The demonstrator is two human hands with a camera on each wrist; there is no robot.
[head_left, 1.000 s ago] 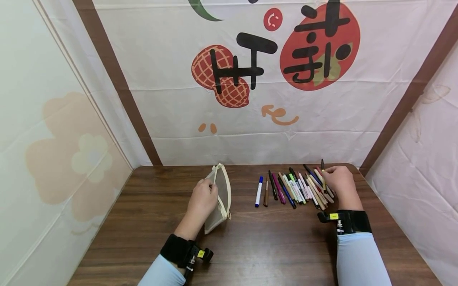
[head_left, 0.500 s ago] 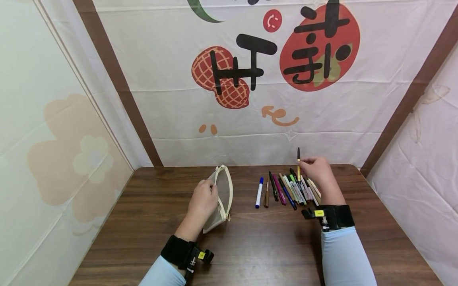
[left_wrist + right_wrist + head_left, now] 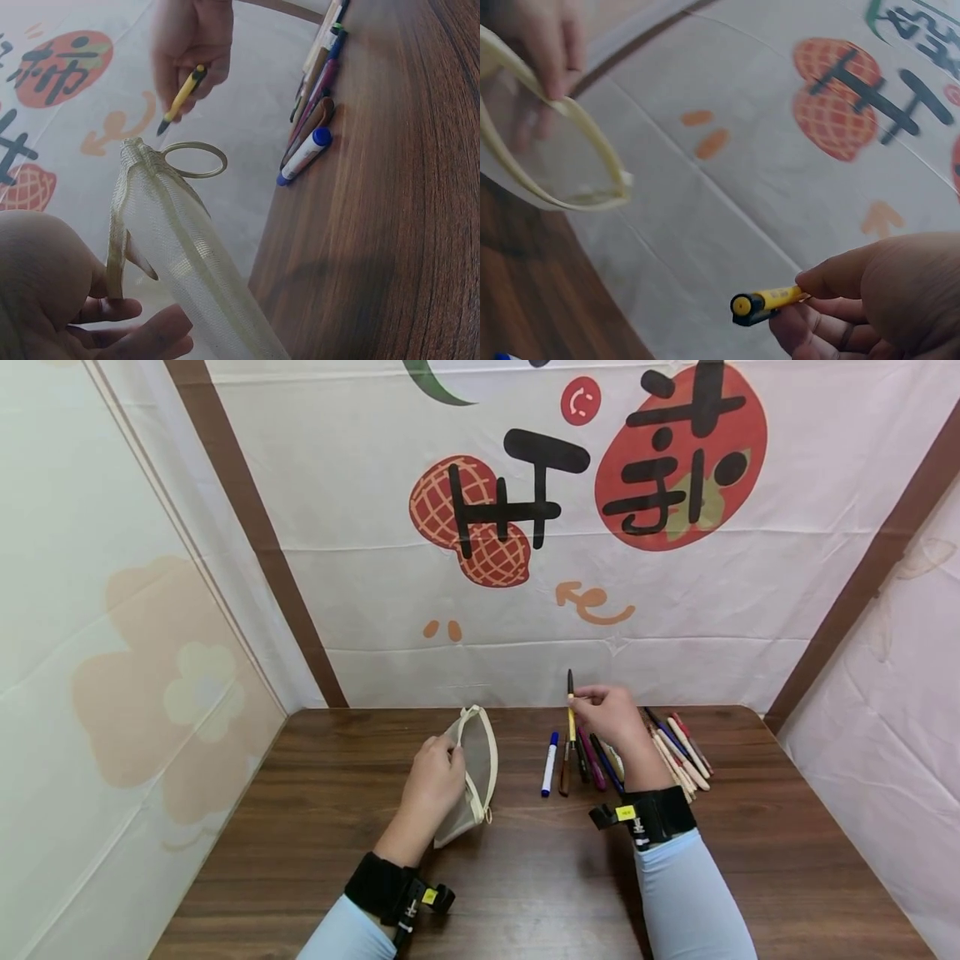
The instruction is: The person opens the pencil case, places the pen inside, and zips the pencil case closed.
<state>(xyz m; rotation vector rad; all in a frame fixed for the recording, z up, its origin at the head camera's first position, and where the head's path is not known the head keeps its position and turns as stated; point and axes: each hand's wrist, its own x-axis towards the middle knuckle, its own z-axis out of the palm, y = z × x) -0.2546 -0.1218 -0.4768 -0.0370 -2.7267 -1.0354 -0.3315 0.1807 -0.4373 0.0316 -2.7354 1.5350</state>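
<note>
A dark brown wood-grain worktop is filling the lower part of the head view, its far edge running along a white fabric backdrop that is hanging behind it with creases showing. The backdrop is carrying printed red peanut and strawberry shapes with bold black characters, and brown bands are slanting down at both sides. Pale side panels with a faint beige flower print are closing in the space, under even, soft light.

The right hand pinches a yellow pen near the mesh pouch.
</note>
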